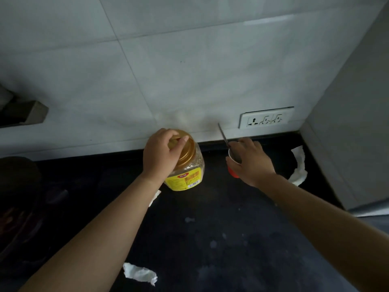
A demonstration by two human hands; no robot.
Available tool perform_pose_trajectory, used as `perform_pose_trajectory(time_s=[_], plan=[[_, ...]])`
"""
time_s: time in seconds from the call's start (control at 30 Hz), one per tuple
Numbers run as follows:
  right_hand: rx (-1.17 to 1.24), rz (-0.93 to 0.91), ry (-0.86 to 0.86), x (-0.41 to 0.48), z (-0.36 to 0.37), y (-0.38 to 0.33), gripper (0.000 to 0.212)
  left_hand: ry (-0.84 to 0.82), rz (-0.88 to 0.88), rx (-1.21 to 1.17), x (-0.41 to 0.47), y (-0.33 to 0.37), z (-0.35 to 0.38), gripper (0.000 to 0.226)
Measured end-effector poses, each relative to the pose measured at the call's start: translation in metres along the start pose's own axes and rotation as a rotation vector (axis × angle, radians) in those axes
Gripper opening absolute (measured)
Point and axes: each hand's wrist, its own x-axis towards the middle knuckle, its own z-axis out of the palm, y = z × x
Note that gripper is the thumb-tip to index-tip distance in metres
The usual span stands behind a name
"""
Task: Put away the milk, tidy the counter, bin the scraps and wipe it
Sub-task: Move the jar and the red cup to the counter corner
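On the black, glossy tabletop point(210, 207), close to the pale tiled wall point(168, 70), stands a clear plastic jar point(190, 172) with a ribbed gold screw lid point(186, 151) and a yellow label carrying a red patch and a barcode; pale, grainy contents show through its shoulder. The left hand point(160, 153) lies over the lid from the left, its grip curled around the lid's rim with the thumb on top. Just to the right, apart from the jar, a small red paper cup point(232, 165) with a white rim holds a thin metal utensil point(223, 134) whose handle leans up and left towards the wall; the working end is hidden inside the cup. The right hand point(251, 160) has its grip wrapped around the cup, fingers on the far side and thumb near the rim. Torn scraps of white, crumpled paper lie about: one curved strip point(299, 165) at the right near the corner, one ragged piece point(140, 272) at the near edge beneath the left forearm, and a small sliver point(154, 197) showing beside the left wrist. Dull, whitish smears point(212, 243) mark the dark surface in the foreground, possibly dried liquid, though the dim light makes that hard to judge. A white socket plate point(266, 117) sits low on the wall above the cup.
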Motion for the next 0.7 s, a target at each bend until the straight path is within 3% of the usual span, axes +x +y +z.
perform_pose_trajectory(time_s=[0.3, 0.47, 0.7], plan=[[0.060, -0.001, 0.017, -0.077, -0.048, -0.003, 0.041, 0.025, 0.071, 0.076, -0.040, 0.051, -0.045, 0.027], [0.160, -0.016, 0.072, -0.133, -0.059, -0.008, 0.044, -0.057, -0.023, -0.014, -0.094, 0.084, -0.074, 0.019], [0.240, -0.053, 0.063, -0.213, -0.054, -0.011, 0.047, -0.009, -0.121, -0.099, -0.188, 0.119, -0.082, 0.016]])
